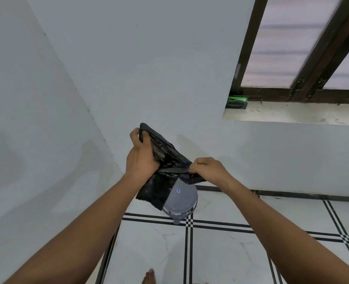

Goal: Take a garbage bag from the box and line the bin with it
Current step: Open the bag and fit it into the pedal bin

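Black garbage bag [165, 158], long axis upper-left to lower-right, in both hands' [142, 158] [208, 170] closed grip.

A single wide-angle view from the person's head looks forward and steeply down into a room corner. Both forearms reach in from the bottom edge, near the lens. The tiled floor [220, 253] fills the lower part, the white wall [149, 68] the middle, and a window [304, 48] the upper right.
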Motion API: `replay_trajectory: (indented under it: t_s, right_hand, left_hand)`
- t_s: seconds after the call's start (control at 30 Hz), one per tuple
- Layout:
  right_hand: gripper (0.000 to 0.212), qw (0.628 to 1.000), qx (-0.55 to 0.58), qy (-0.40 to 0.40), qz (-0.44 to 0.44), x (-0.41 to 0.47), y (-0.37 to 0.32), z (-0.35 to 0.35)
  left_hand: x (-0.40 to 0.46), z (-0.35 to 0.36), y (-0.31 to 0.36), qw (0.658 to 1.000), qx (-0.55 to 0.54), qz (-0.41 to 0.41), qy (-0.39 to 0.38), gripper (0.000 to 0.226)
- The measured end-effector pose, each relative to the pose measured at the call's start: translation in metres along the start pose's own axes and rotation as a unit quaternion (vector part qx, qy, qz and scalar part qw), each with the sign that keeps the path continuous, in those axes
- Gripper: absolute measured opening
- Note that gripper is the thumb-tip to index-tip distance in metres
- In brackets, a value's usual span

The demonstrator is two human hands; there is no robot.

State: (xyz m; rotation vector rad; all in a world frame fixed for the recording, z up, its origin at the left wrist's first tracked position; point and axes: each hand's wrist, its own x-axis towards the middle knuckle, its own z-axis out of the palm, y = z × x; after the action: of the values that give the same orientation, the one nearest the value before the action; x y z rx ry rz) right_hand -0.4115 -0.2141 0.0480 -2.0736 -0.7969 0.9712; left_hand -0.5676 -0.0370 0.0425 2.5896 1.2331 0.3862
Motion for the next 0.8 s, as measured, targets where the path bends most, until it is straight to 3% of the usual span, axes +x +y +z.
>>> replay_trajectory:
  t_s: [0.07, 0.13, 0.17, 0.27, 0.33, 0.47, 0.53, 0.6, 0.67, 0.73, 0.8]
  right_hand:
    - [0.03, 0.998, -0.014, 0.023, -0.059, 0.0, 0.002, 0.003]
    - [0.011, 0.988, -0.084, 0.029, -0.126, 0.001, 0.005, 0.004]
    - [0.014, 0.978, -0.138, 0.015, -0.157, 0.003, 0.008, 0.004]
    - [0.058, 0.926, -0.327, -0.026, -0.184, 0.007, 0.009, 0.004]
    - [0.061, 0.915, -0.383, 0.007, -0.128, 0.01, 0.011, 0.0]
    - [0.027, 0.949, -0.286, 0.134, 0.015, 0.021, 0.02, -0.026]
    - [0.012, 0.972, -0.137, 0.184, 0.052, 0.026, 0.025, -0.037]
    - [0.017, 0.967, 0.088, 0.221, 0.088, 0.027, 0.025, -0.041]
    - [0.043, 0.929, 0.249, 0.237, 0.141, 0.026, 0.029, -0.044]
    - [0.071, 0.943, 0.143, 0.276, 0.115, 0.024, 0.038, -0.043]
    - [0.069, 0.96, -0.007, 0.279, 0.023, 0.02, 0.048, -0.042]
  left_hand:
    - [-0.002, 0.0, 0.002, 1.0, 0.019, 0.012, -0.006, 0.109]
    - [-0.004, 0.001, 0.005, 0.999, 0.042, 0.028, -0.013, 0.111]
    - [-0.005, 0.001, 0.007, 0.998, 0.049, 0.038, -0.016, 0.11]
    - [-0.009, 0.001, 0.019, 0.992, 0.071, 0.097, -0.036, 0.107]
    - [-0.014, 0.001, 0.027, 0.984, 0.078, 0.151, -0.049, 0.105]
    - [-0.027, 0.0, 0.036, 0.954, 0.114, 0.261, -0.092, 0.103]
    - [-0.033, 0.002, 0.038, 0.94, 0.125, 0.288, -0.13, 0.095]
    - [-0.035, 0.009, 0.038, 0.929, 0.149, 0.3, -0.158, 0.079]
    - [-0.033, 0.019, 0.035, 0.925, 0.169, 0.284, -0.186, 0.053]
    - [-0.03, 0.028, 0.032, 0.947, 0.161, 0.212, -0.179, 0.041]
    - [-0.027, 0.037, 0.032, 0.976, 0.122, 0.109, -0.143, 0.046]
